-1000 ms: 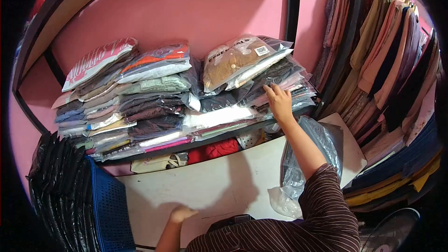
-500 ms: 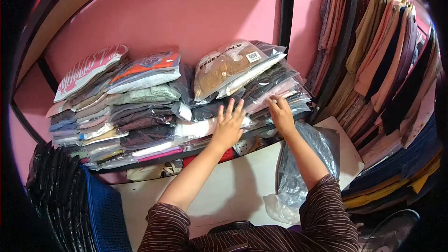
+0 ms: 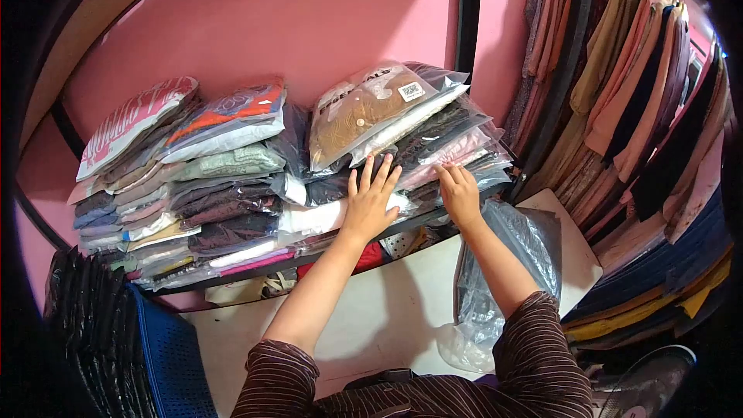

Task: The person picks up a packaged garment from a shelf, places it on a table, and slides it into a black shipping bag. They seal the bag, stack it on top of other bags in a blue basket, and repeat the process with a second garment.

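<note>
Bagged garments in the right-hand stack (image 3: 441, 147) on the shelf (image 3: 325, 246) are what my hands are on. My left hand (image 3: 370, 200) lies flat with fingers spread against the front of the stack's lower packets, palm pressing in; my right hand (image 3: 460, 192) has its fingers close together and curled, tips pushed between two packets near the stack's right edge, though I cannot tell whether they pinch one. I judge this to be the sorting-through step: one hand steadies the pile while the other parts the layers. A next move would call for keeping the left hand firm so the slippery packets above, with the tan garment in its clear bag (image 3: 364, 108) tilted on top, do not slide off. Beside this stack stand a middle stack (image 3: 232, 178) and a left stack (image 3: 128, 178), each of folded clothes sealed in clear plastic. Under my right forearm an empty-looking clear plastic bag (image 3: 495, 279) sits crumpled on the white table (image 3: 387, 317). A blue perforated crate (image 3: 174, 356) stands at lower left, its contents hidden. Hanging clothes (image 3: 635, 93) fill the right.
</note>
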Tool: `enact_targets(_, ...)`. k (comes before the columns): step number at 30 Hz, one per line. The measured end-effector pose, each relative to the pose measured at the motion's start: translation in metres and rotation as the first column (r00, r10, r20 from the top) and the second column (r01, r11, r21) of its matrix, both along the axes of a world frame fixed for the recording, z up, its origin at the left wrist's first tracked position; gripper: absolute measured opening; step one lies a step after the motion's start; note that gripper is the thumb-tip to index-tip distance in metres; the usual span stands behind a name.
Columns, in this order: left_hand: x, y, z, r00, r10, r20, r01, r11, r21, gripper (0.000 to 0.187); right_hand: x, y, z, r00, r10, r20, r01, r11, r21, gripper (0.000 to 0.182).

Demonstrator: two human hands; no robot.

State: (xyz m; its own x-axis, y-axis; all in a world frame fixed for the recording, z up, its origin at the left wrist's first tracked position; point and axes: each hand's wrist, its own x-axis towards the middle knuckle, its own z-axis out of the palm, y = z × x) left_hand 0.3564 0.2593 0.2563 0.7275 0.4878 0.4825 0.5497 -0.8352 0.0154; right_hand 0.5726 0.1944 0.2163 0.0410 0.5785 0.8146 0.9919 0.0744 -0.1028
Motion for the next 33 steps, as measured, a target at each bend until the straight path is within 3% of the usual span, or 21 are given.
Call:
enact_targets(4, 0.006, -0.004, -0.005, 1.0, -0.022, 0.009, 0.022, 1.0, 0.002, 0.061, 0.001, 0.005, 0.022, 0.992, -0.108, 0.059, 0.116, 0.982, -0.148, 0.023)
enact_targets(6, 0.009, -0.003, -0.004, 1.0, 0.004, -0.003, -0.004, 1.0, 0.003, 0.059, 0.005, 0.012, 0.032, 0.971, -0.038, 0.237, 0.032, 0.999, 0.029, 0.022)
enact_targets(10, 0.008, -0.001, -0.009, 0.999, 0.039, -0.003, -0.039, 0.999, 0.017, 0.061, 0.015, 0.018, 0.047, 0.954, 0.111, 0.278, -0.081, 0.99, -0.117, 0.025)
enact_targets(12, 0.01, 0.002, -0.012, 0.999, 0.032, 0.015, -0.033, 0.999, 0.026, 0.061, 0.018, 0.023, 0.051, 0.949, 0.142, 0.281, -0.117, 0.988, -0.104, 0.02)
enact_targets(14, 0.011, 0.004, -0.014, 0.999, 0.021, 0.045, -0.022, 0.999, 0.024, 0.061, 0.016, 0.026, 0.056, 0.966, 0.132, 0.224, -0.08, 0.971, -0.227, 0.011)
enact_targets(18, 0.013, 0.008, -0.018, 0.997, 0.02, 0.068, -0.022, 0.999, 0.023, 0.062, 0.008, 0.033, 0.062, 0.986, 0.134, 0.1, -0.111, 0.972, -0.205, 0.005)
enact_targets(24, 0.015, 0.009, -0.011, 0.998, 0.063, -0.019, -0.064, 0.995, -0.07, 0.065, -0.002, 0.005, 0.062, 0.991, 0.135, 0.023, -0.134, 0.99, -0.045, 0.004)
enact_targets(28, 0.014, 0.016, -0.016, 0.998, 0.052, -0.037, -0.056, 0.992, -0.113, 0.069, -0.024, -0.056, 0.062, 0.974, 0.187, -0.13, -0.18, 0.982, 0.065, 0.005)
enact_targets(30, 0.017, 0.029, -0.035, 0.991, 0.122, -0.054, -0.112, 0.98, 0.166, 0.072, -0.043, -0.093, 0.056, 0.952, 0.219, -0.214, -0.198, 0.974, 0.114, 0.005)
enact_targets(31, 0.01, 0.009, -0.004, 0.995, 0.054, -0.079, -0.064, 0.99, -0.122, 0.07, -0.054, -0.113, 0.05, 0.942, 0.229, -0.244, -0.213, 0.973, 0.087, 0.007)
enact_targets(33, -0.001, -0.013, 0.01, 1.0, -0.006, 0.03, 0.011, 0.984, -0.177, 0.063, -0.073, -0.146, 0.038, 0.926, 0.263, -0.27, -0.249, 0.965, 0.085, 0.011)
